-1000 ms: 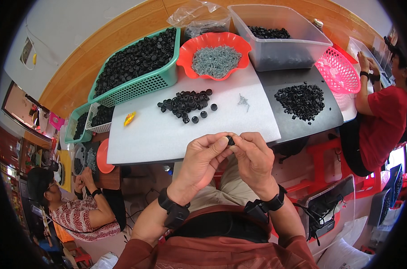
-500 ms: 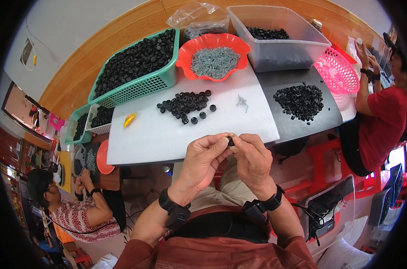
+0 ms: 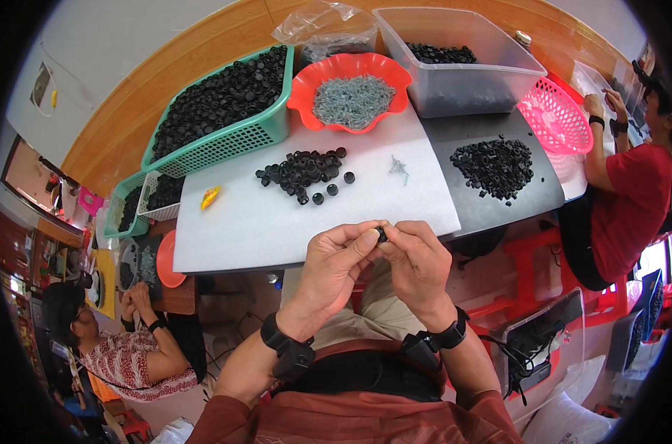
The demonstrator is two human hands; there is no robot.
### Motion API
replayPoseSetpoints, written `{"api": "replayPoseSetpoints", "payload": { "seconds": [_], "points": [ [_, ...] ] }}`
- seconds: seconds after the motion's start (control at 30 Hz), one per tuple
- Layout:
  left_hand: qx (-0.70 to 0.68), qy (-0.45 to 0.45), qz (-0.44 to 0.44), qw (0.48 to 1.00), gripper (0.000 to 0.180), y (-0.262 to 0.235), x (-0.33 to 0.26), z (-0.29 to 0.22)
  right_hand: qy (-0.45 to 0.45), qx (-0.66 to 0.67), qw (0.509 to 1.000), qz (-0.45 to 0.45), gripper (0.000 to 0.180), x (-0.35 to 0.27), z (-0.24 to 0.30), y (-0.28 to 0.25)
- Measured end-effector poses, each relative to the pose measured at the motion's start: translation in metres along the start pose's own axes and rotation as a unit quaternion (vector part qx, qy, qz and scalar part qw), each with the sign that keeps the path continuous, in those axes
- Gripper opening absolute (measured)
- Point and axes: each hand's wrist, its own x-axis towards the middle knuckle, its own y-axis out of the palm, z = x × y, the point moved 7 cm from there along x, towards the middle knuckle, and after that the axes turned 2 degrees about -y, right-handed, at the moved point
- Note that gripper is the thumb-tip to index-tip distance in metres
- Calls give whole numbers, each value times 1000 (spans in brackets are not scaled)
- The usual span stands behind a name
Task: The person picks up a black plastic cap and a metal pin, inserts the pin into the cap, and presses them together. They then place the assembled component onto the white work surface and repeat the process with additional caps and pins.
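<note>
My left hand (image 3: 341,260) and my right hand (image 3: 419,263) meet just off the near edge of the white sheet. Both pinch one small black plastic part (image 3: 382,234) between thumbs and fingertips, which cover most of it. Beyond them on the sheet lies a loose pile of round black caps (image 3: 304,172), with a few caps apart from it. To its right rests a little cluster of screws (image 3: 399,169). A red wavy-rimmed bowl (image 3: 303,92) full of screws (image 3: 354,100) stands behind.
Black caps fill a green basket (image 3: 258,137) at back left. Behind right stands a clear plastic bin (image 3: 491,79); small black parts (image 3: 493,169) are heaped before it. A yellow packet (image 3: 210,197) lies on the white sheet (image 3: 240,237). One person works at each side, by a pink basket (image 3: 554,118) on the right.
My hands stay nearly in place on the black part. The person on the right has lowered their hands, and the one on the left has shifted theirs slightly.
</note>
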Motion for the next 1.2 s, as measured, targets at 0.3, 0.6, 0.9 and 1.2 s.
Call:
{"api": "replayPoseSetpoints", "payload": {
  "seconds": [0.3,0.6,0.9,1.2],
  "points": [
    [41,3,-6,999,20,-1,1,5,45,25,998,19,17,0,-7,-4],
    [36,43,-3,998,24,14,-4,5,-30,-74,997,2,17,4,2,-1],
    [-4,19,-6,1000,23,5,-8,3,-12,-34,998,55,35,10,2,-1],
    [-24,9,-4,1000,22,4,-11,1,-5,-56,994,92,38,12,11,-2]
  ]
}}
